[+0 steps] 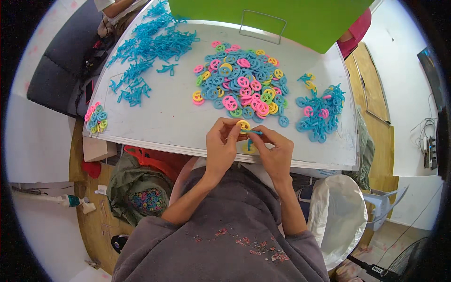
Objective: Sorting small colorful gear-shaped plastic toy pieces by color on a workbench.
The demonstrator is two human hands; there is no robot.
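Near the front edge of the white table, my left hand [221, 143] pinches a small yellow plastic wheel [243, 125] by its side. My right hand [274, 150] holds a thin blue plastic piece [255, 132] between thumb and fingertips, its end meeting the wheel. Just below, between my hands, another yellow ring-shaped piece [249, 149] shows, partly hidden. Beyond my hands lies a big heap of wheels [244, 80] in blue, pink, yellow and green. At the far left spreads a pile of loose blue plastic pieces [155, 40]. Joined wheels and blue pieces [322, 113] form a heap on the right.
A small wheel cluster [97, 117] sits at the table's left corner. A green board [272, 19] stands at the far edge. Below the table are a dark sack of wheels [141, 192] on the left and a white-lined bin [338, 216] on the right. Other people are partly visible at the far corners.
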